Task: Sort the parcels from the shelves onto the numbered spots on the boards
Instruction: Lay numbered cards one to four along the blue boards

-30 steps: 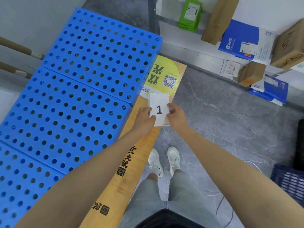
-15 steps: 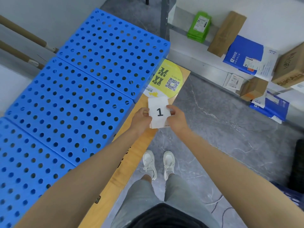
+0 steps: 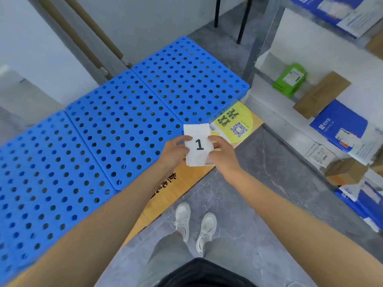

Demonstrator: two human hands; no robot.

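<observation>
We see left hand (image 3: 176, 151) and right hand (image 3: 222, 150) pinching card stack (image 3: 199, 146), top marked 1, above blue boards (image 3: 124, 125).

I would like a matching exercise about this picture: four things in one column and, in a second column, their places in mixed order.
Things
1. card
2. green parcel
3. yellow sticker
4. shoes

Places
A. on the floor
B. on the shelf
C. between the left hand and the right hand
D. on the wooden plank

Pairs: 1-C, 2-B, 3-D, 4-A
</observation>
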